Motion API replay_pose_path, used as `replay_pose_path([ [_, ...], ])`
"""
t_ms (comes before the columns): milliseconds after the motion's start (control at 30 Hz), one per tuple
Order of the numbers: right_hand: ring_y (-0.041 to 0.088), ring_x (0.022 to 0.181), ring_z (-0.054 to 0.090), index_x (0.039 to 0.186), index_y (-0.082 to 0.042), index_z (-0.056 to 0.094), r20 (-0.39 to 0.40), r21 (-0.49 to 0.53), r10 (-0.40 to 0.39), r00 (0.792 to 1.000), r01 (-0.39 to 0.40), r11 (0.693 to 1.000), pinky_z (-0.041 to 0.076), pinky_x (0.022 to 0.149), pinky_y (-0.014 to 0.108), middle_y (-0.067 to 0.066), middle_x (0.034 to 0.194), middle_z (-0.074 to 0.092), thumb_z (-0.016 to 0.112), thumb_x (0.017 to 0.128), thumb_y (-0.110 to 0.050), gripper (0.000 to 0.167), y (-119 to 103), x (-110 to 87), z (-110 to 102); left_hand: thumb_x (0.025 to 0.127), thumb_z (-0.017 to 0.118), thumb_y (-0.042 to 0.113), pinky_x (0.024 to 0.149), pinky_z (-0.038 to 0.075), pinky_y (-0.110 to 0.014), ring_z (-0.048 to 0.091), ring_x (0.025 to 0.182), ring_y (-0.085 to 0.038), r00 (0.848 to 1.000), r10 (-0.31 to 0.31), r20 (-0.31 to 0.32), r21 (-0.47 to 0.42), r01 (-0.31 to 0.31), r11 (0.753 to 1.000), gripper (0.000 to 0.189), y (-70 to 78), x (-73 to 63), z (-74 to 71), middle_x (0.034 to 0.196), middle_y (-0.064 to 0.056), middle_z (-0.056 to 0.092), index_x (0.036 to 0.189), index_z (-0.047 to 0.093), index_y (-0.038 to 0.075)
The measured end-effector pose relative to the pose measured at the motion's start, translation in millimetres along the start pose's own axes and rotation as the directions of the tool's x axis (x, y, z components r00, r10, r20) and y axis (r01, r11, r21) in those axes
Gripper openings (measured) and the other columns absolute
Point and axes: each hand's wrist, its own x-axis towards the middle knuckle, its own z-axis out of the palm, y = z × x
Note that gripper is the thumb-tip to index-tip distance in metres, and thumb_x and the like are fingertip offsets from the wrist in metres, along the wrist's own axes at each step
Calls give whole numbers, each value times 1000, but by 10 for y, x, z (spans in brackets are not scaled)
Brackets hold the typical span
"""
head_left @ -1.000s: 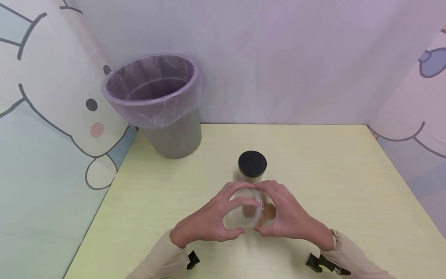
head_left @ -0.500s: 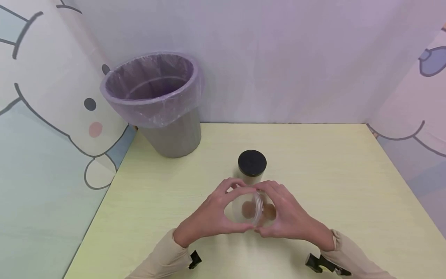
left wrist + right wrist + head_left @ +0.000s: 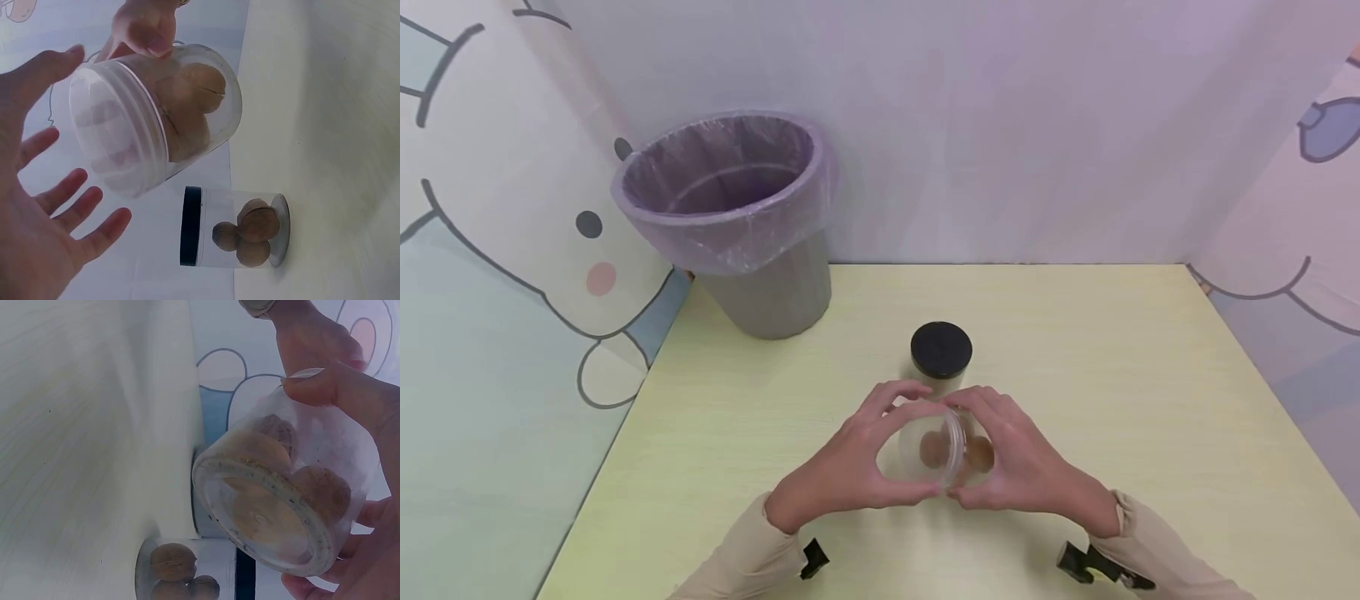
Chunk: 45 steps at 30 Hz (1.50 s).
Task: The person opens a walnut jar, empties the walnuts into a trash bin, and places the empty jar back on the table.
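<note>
A clear plastic jar (image 3: 350,444) with a translucent white screw lid (image 3: 106,134) is held on its side above the table, lid toward the left. Several walnuts (image 3: 203,87) lie inside it. My right hand (image 3: 1018,462) grips the jar around its body, thumb on one side and fingers on the other. My left hand (image 3: 857,462) arches around the lid with the thumb and fingers spread. In the left wrist view its fingertips (image 3: 115,225) stand right at the lid's edge.
A second clear jar (image 3: 212,240) with a black lid (image 3: 941,350) stands upright just beyond the hands, with several walnuts in it. A grey bin (image 3: 767,292) with a plastic liner stands at the table's (image 3: 1075,333) back left. Walls with cartoon drawings enclose the sides.
My left fingers were spread wider a second ago, then came in around the lid and are now slightly apart again. The right hand and the jar have stayed in place.
</note>
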Motion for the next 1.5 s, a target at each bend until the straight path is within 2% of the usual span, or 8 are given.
replay_pose_path([
  [233, 8, 102, 48, 129, -21, 49, 16, 0, 21, 1000, -21, 1000, 39, 81, 37, -11, 119, 51, 87, 49, -35, 89, -12, 1, -16, 73, 78, 20, 101, 37, -38, 30, 132, -21, 972, 222, 81, 56, -227, 972, 56, -25, -7, -59, 144, -5, 31, 124, 56, 23],
  [467, 9, 104, 49, 128, -19, 49, 9, 8, 15, 1000, -15, 1000, 39, 82, 38, -9, 119, 52, 88, 49, -33, 89, -23, 1, -14, 70, 73, 11, 105, 31, -39, 27, 134, -22, 961, 253, 116, 74, -262, 962, 55, -49, 3, -43, 145, -7, 30, 121, 56, 23],
  [667, 9, 104, 48, 129, -20, 49, 11, 12, 21, 1000, -21, 1000, 39, 81, 38, -10, 120, 51, 88, 49, -35, 90, -12, -7, -4, 71, 75, 14, 98, 39, -35, 30, 132, -20, 974, 208, 88, 52, -213, 976, 59, -52, -2, -18, 144, -4, 32, 126, 55, 25],
  [867, 9, 103, 48, 128, -20, 50, 0, 16, 7, 1000, -7, 1000, 39, 81, 37, -10, 120, 51, 89, 48, -36, 90, 8, -9, 9, 68, 81, 39, 80, 45, -24, 40, 114, -10, 998, 64, -24, 56, -62, 996, 71, -62, 25, 32, 130, 4, 41, 132, 52, 29],
  [1100, 9, 102, 49, 128, -19, 50, -4, 18, 6, 1000, -6, 1000, 38, 81, 37, -10, 119, 52, 88, 48, -35, 89, 13, -9, 28, 67, 80, 51, 67, 45, -22, 51, 95, -7, 995, -41, -88, 94, 49, 994, 72, -60, 24, 63, 114, 6, 47, 130, 53, 30],
  [1233, 9, 103, 49, 128, -19, 50, -3, 21, 5, 1000, -5, 1000, 38, 81, 37, -10, 119, 52, 88, 49, -36, 90, 20, -11, 35, 68, 79, 52, 72, 47, -24, 50, 103, -7, 997, -54, -56, 82, 59, 995, 75, -48, 19, 42, 120, 6, 46, 134, 50, 31],
  [1367, 9, 102, 49, 127, -18, 50, -7, 21, -2, 1000, 3, 1000, 38, 81, 37, -10, 119, 52, 89, 48, -36, 90, 33, -8, 38, 71, 80, 43, 91, 44, -31, 39, 125, -13, 999, 47, 16, 62, -47, 997, 76, -42, 21, -14, 140, 3, 36, 137, 45, 27],
  [1500, 10, 103, 49, 127, -17, 51, -12, 21, -6, 1000, 6, 1000, 39, 80, 37, -9, 119, 52, 89, 47, -34, 91, 35, -1, 38, 71, 77, 21, 103, 35, -36, 28, 135, -19, 975, 199, 96, 63, -206, 977, 69, -47, 32, -68, 149, -4, 27, 133, 47, 23],
])
